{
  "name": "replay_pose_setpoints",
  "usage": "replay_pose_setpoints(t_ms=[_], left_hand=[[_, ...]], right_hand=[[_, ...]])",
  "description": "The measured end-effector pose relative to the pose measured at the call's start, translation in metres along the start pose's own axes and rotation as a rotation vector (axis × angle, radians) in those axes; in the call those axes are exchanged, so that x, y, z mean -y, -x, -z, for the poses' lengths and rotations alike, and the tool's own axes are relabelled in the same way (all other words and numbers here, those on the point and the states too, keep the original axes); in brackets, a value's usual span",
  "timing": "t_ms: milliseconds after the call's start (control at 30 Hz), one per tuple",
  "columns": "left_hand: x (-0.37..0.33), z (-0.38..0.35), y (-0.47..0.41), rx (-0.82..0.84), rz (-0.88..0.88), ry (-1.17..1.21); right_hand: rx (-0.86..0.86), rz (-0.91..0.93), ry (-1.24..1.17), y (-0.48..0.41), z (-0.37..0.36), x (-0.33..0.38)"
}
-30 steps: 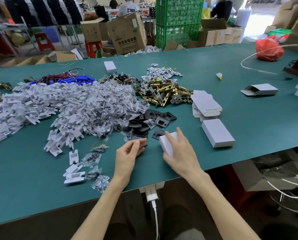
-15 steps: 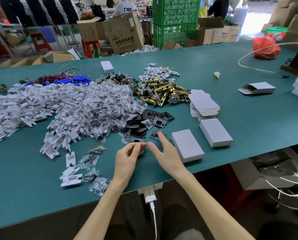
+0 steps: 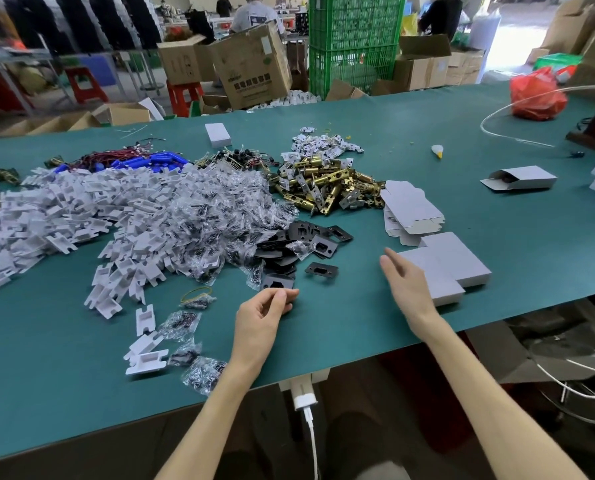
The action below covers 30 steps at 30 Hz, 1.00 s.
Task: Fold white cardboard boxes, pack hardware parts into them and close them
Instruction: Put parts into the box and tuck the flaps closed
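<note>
My left hand [image 3: 261, 311] lies near the table's front edge with fingers curled round a black metal plate [image 3: 278, 283] at the edge of the black plate pile [image 3: 306, 242]. My right hand [image 3: 406, 289] hovers with straight fingers just left of two closed white boxes, the nearer one [image 3: 438, 278] and the farther one [image 3: 457, 258] side by side. Flat unfolded box blanks [image 3: 410, 206] lie stacked behind them. Brass latch parts [image 3: 327, 187] form a heap further back.
A big heap of white plastic pieces [image 3: 64, 216] and bagged screws [image 3: 199, 216] fills the left of the green table [image 3: 496, 223]. An open-ended white box [image 3: 521, 178] lies at right, a red bag [image 3: 535, 95] far right. Cartons and a green crate [image 3: 354, 39] stand behind.
My right hand set the closed white box down beside the other one, came briefly to my left hand, then moved right towards the boxes. My left hand stayed at the black plate.
</note>
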State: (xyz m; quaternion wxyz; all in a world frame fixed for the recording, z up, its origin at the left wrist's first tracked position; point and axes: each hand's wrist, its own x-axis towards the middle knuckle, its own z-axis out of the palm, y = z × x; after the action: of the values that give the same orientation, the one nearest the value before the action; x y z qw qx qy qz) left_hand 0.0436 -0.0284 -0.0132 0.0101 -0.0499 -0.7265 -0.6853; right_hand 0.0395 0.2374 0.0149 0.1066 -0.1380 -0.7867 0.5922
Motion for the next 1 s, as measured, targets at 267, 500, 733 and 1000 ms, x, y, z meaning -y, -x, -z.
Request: replay_pose_setpoints(t_ms=[267, 500, 733, 1000], left_hand=[[0.000, -0.002, -0.001, -0.004, -0.002, -0.036], [0.001, -0.002, -0.002, -0.004, -0.008, -0.049], [0.000, -0.001, -0.002, -0.006, 0.012, -0.067], [0.001, -0.002, -0.003, -0.001, 0.020, -0.060]], right_hand=[[0.019, -0.017, 0.064, -0.016, 0.048, -0.010], [-0.058, 0.239, 0.420, -0.052, 0.027, 0.008], [0.015, 0.116, 1.141, -0.115, 0.033, 0.014], [-0.104, 0.182, 1.177, -0.106, 0.045, 0.034]])
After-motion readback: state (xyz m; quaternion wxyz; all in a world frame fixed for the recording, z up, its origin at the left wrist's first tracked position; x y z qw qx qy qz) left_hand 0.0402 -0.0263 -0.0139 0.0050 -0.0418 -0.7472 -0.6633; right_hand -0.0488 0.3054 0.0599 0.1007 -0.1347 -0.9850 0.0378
